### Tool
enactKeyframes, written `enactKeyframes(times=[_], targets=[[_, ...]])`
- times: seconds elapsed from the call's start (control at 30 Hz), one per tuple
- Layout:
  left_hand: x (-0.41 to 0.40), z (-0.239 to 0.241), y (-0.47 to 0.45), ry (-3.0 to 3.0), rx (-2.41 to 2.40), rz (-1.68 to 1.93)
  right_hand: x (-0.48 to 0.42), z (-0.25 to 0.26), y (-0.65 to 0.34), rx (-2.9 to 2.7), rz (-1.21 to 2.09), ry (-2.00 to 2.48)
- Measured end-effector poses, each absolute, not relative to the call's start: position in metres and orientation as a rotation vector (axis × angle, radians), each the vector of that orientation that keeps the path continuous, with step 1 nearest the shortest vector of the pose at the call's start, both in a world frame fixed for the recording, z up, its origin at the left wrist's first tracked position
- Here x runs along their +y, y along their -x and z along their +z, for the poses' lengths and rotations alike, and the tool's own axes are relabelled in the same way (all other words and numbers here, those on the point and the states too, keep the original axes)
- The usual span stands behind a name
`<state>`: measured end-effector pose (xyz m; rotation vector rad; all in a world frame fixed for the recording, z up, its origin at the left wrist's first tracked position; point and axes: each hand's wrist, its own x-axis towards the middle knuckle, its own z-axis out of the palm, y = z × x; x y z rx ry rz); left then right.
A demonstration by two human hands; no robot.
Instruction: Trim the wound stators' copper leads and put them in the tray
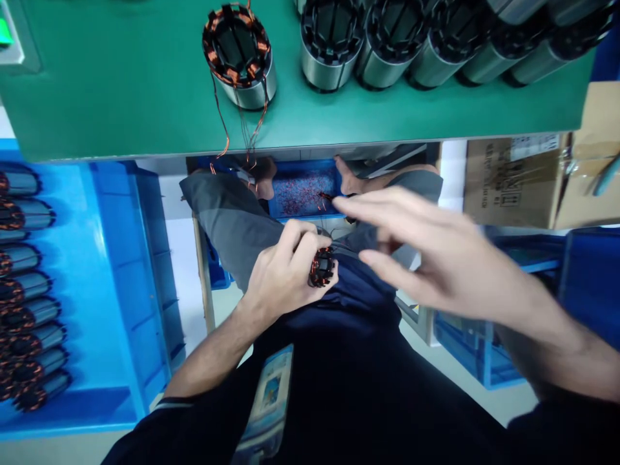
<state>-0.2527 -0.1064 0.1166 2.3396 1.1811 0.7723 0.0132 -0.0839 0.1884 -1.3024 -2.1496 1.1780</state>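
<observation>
My left hand [290, 271] is wrapped round a small motor stator [322, 268] with copper windings, held over my lap with its slotted end showing. Thin wires rise from the stator toward the bin below the table. My right hand [431, 252] is up to the right of it, slightly blurred, with thumb and fingers apart and no thing visible between them. On the green table [145, 123] stands one copper-wound stator [252, 74], its loose wire ends hanging over the front edge.
Several stators [329, 68] without visible copper stand at the table's back right. A blue crate [111, 258] at left holds several wound stators [29, 284] lying down. Between my feet is a blue bin [305, 187] of reddish scraps. Cardboard boxes [513, 187] and blue crates [484, 349] are at right.
</observation>
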Motion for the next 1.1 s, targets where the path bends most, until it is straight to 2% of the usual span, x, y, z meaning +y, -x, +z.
enactKeyframes(times=[0.17, 0.27, 0.43, 0.5, 0.63, 0.7, 0.8, 0.87, 0.9, 1.0, 1.1], targets=[[-0.107, 0.134, 0.244, -2.343, 1.108, 0.863, -0.093, 0.187, 0.011, -2.186, 1.510, 1.247], [-0.108, 0.144, 0.246, -2.192, 1.100, 0.985, -0.090, 0.193, 0.005, -2.192, 1.517, 1.243], [-0.093, 0.148, 0.248, -1.831, 0.996, 1.247, -0.072, 0.223, -0.009, -2.197, 1.518, 0.957], [-0.089, 0.138, 0.245, -1.593, 0.864, 1.072, -0.063, 0.231, -0.011, -2.266, 1.512, 0.829], [-0.115, 0.101, 0.240, -0.912, 0.436, 0.234, -0.067, 0.225, -0.014, -2.408, 1.522, 0.845], [-0.139, 0.087, 0.248, -0.734, 0.349, 0.180, -0.087, 0.209, -0.016, -2.179, 1.750, 1.040], [-0.157, 0.086, 0.271, -0.986, 0.596, 0.542, -0.127, 0.180, -0.016, -1.237, 2.225, 1.267], [-0.149, 0.094, 0.279, -1.210, 0.816, 0.731, -0.146, 0.167, -0.012, -0.746, 2.321, 1.303], [-0.141, 0.098, 0.277, -1.289, 0.835, 0.769, -0.150, 0.165, -0.009, -0.687, 2.322, 1.283], [-0.114, 0.111, 0.258, -1.655, 0.756, 0.824, -0.139, 0.178, -0.004, -1.223, 2.201, 1.162], [-0.101, 0.125, 0.239, -1.403, 0.512, 0.398, -0.111, 0.207, -0.016, -1.804, 1.941, 1.080]])
